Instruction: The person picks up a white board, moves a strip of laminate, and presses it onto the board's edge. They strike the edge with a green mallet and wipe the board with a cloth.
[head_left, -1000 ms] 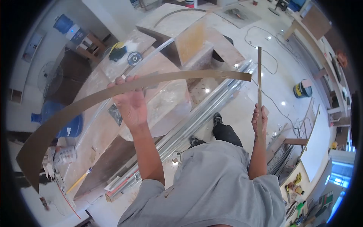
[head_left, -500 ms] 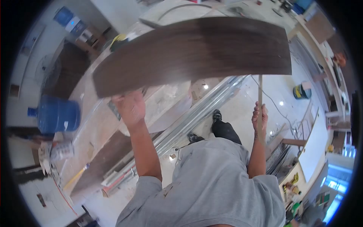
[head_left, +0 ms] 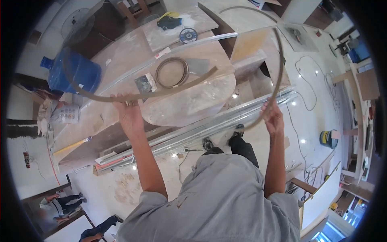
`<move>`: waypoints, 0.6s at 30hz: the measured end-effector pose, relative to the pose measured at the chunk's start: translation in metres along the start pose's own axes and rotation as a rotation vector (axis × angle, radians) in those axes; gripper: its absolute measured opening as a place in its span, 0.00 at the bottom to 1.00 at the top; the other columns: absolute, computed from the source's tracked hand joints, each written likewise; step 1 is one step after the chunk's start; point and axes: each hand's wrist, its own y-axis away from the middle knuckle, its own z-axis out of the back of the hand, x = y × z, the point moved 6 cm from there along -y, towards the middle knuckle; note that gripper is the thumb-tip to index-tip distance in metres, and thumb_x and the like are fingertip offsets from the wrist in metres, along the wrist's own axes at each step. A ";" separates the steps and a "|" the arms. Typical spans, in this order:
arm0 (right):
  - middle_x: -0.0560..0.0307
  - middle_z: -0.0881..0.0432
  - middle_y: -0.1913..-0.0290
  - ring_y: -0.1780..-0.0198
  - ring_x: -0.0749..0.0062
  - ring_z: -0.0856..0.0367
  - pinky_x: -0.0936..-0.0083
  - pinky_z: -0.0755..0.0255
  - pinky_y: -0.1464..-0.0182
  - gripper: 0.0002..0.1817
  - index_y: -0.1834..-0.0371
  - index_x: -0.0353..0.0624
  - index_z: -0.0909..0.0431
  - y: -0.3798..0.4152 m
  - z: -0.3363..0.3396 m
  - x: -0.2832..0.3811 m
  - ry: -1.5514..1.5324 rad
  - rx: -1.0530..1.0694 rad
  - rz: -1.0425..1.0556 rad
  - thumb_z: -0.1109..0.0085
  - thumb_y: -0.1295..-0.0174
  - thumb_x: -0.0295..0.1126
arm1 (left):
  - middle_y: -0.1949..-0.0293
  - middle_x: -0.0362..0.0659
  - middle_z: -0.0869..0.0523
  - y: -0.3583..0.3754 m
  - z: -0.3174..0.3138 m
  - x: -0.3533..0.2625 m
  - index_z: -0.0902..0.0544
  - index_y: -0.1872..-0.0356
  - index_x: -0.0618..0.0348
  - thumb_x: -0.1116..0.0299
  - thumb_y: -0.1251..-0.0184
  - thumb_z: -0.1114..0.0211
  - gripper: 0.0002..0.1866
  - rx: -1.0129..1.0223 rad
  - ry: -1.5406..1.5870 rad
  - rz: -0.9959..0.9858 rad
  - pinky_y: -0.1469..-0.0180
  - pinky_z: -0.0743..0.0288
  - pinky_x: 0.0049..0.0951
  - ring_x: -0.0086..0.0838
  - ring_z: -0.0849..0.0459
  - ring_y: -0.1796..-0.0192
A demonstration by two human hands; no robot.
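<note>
My left hand [head_left: 131, 117] is closed around a long, curved brown piece [head_left: 161, 93], which shows as a thin band, perhaps a sheet seen edge-on. On the right, my right hand [head_left: 273, 117] grips a second thin curved piece [head_left: 280, 60], whose upper end rises well above the hand. Both pieces are held over a dusty, rounded work surface [head_left: 189, 105]. A coiled ring of strip or cable [head_left: 172, 72] lies there beyond the left piece, beside a small dark-and-light block [head_left: 145, 83].
A blue water bottle [head_left: 76, 71] lies at the left. Gloves [head_left: 169, 22] and a disc [head_left: 188, 35] rest on the far board. Metal profiles [head_left: 189, 132] run along the near side. A bucket [head_left: 328, 138] stands right. Two people [head_left: 52, 207] [head_left: 98, 230] are at lower left.
The broad dark face of the piece in my left hand no longer shows, only a thin curved band. The right piece now appears curved and higher. The camera view has shifted.
</note>
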 end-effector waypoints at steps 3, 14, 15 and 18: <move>0.52 0.14 0.49 0.47 0.58 0.11 0.58 0.13 0.43 0.22 0.33 0.43 0.23 -0.032 -0.032 -0.042 0.159 -0.088 -0.046 0.36 0.20 0.43 | 0.42 0.38 0.15 0.009 0.053 -0.019 0.21 0.28 0.45 0.63 0.25 0.26 0.27 -0.117 0.063 0.032 0.24 0.25 0.47 0.36 0.20 0.37; 0.48 0.13 0.56 0.56 0.62 0.10 0.61 0.10 0.57 0.23 0.38 0.38 0.28 -0.085 -0.117 -0.235 0.209 -0.260 -0.183 0.31 0.23 0.41 | 0.41 0.39 0.14 0.047 0.142 -0.089 0.15 0.34 0.51 0.63 0.25 0.28 0.21 -0.238 0.286 -0.044 0.25 0.22 0.45 0.35 0.19 0.36; 0.49 0.13 0.56 0.59 0.63 0.10 0.62 0.10 0.59 0.23 0.40 0.37 0.27 -0.085 -0.122 -0.249 0.236 -0.270 -0.207 0.31 0.23 0.42 | 0.40 0.39 0.13 0.054 0.137 -0.088 0.15 0.34 0.50 0.63 0.25 0.28 0.21 -0.278 0.249 -0.076 0.26 0.22 0.44 0.34 0.18 0.36; 0.49 0.13 0.59 0.68 0.65 0.13 0.66 0.13 0.68 0.21 0.47 0.35 0.23 -0.079 -0.139 -0.268 0.364 -0.258 -0.287 0.32 0.23 0.44 | 0.41 0.38 0.14 0.072 0.133 -0.083 0.16 0.34 0.51 0.63 0.25 0.28 0.21 -0.279 0.266 -0.066 0.26 0.21 0.44 0.33 0.18 0.37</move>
